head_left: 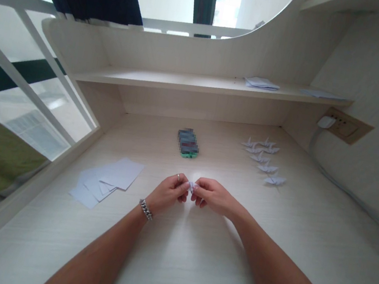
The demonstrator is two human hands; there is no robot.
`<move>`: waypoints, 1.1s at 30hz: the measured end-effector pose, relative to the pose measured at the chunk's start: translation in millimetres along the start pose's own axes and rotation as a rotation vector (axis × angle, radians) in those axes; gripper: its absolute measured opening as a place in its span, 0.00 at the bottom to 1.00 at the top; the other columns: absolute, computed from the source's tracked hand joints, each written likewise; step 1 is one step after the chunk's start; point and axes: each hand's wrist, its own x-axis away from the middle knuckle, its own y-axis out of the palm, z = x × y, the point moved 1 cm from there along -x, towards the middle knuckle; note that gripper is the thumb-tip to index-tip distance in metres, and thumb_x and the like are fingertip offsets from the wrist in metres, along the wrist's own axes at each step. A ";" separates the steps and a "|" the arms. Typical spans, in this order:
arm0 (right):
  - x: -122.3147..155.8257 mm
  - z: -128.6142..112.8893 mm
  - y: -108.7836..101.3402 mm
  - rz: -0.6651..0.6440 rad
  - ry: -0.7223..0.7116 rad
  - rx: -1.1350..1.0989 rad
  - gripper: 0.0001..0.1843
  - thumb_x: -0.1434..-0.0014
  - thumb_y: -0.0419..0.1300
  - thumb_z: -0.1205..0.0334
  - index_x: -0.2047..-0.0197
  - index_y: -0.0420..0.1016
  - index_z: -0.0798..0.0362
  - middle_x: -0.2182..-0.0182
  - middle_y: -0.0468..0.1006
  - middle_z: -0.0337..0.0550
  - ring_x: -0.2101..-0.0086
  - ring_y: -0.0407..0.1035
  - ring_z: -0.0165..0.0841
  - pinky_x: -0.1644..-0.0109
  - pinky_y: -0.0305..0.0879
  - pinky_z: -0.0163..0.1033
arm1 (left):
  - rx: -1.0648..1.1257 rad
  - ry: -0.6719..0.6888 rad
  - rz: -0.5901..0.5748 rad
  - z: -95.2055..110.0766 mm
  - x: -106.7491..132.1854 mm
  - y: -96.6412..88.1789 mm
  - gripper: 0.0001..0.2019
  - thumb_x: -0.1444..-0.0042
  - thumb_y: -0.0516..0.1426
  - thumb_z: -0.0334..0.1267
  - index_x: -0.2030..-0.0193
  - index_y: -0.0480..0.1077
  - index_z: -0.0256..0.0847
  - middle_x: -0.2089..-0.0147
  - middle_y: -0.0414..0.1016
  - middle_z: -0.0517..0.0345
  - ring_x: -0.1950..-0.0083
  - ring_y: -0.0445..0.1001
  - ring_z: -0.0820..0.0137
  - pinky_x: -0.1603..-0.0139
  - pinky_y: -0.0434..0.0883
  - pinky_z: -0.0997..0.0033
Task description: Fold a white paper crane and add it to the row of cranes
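Observation:
Between my two hands, above the middle of the desk, is a small piece of folded white paper [191, 187]. My left hand [170, 189], with a ring and a chain bracelet, pinches its left side between thumb and fingers. From the other side my right hand [212, 195] pinches it too. Most of the paper is hidden by the fingertips. Several white paper cranes [260, 157] stand in a cluster at the back right. To the left of my hands lie loose sheets of white paper [122, 173], overlapping one another.
Beyond my hands lies a blurred dark object with a green end [188, 143]. A shelf [184, 84] spans the back, with folded papers [262, 83] on it. A plug sits in the wall socket [346, 126], its grey cable [345, 190] running down the right side. White rails [30, 71] border the left.

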 end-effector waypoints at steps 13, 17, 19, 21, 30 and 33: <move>-0.7 5.6 -0.2 0.057 -0.147 -0.115 0.13 0.44 0.55 0.58 0.77 0.64 0.53 0.82 0.67 0.35 0.79 0.62 0.26 0.75 0.59 0.32 | 0.024 -0.033 -0.020 1.0 -0.5 12.8 0.20 0.44 0.55 0.54 0.75 0.64 0.39 0.80 0.68 0.61 0.78 0.67 0.74 0.76 0.65 0.74; 1.5 2.0 1.5 0.012 -0.108 -0.269 0.14 0.44 0.57 0.54 0.76 0.65 0.54 0.82 0.69 0.36 0.79 0.64 0.27 0.75 0.60 0.32 | 0.151 -0.060 -0.032 4.4 2.7 15.4 0.19 0.45 0.58 0.53 0.73 0.64 0.38 0.77 0.68 0.61 0.77 0.68 0.74 0.75 0.65 0.74; 2.1 0.3 2.4 -0.012 -0.103 -0.352 0.14 0.45 0.59 0.54 0.76 0.66 0.54 0.81 0.69 0.36 0.79 0.64 0.27 0.76 0.59 0.32 | 0.243 -0.079 -0.043 5.6 4.0 16.6 0.19 0.47 0.59 0.52 0.73 0.64 0.38 0.77 0.67 0.62 0.76 0.69 0.74 0.75 0.64 0.74; 2.6 -1.1 3.1 -0.026 -0.105 -0.423 0.14 0.46 0.60 0.55 0.76 0.67 0.55 0.81 0.70 0.37 0.80 0.64 0.27 0.76 0.59 0.32 | 0.305 -0.089 -0.050 6.3 4.4 17.8 0.19 0.48 0.61 0.52 0.73 0.64 0.38 0.77 0.67 0.62 0.76 0.68 0.75 0.75 0.63 0.74; 4.6 -6.5 4.9 -0.054 -0.081 -0.539 0.13 0.49 0.61 0.56 0.78 0.66 0.54 0.83 0.67 0.36 0.80 0.63 0.27 0.77 0.57 0.33 | 0.384 -0.060 -0.053 5.7 4.0 19.5 0.19 0.50 0.62 0.51 0.74 0.63 0.38 0.77 0.65 0.62 0.76 0.66 0.75 0.75 0.61 0.73; 4.2 -4.7 4.0 -0.065 -0.089 -0.580 0.13 0.49 0.61 0.56 0.78 0.66 0.54 0.83 0.64 0.35 0.81 0.62 0.27 0.77 0.56 0.33 | 0.436 -0.070 -0.041 7.8 5.8 21.0 0.18 0.51 0.63 0.50 0.74 0.64 0.38 0.77 0.65 0.62 0.76 0.65 0.76 0.74 0.61 0.73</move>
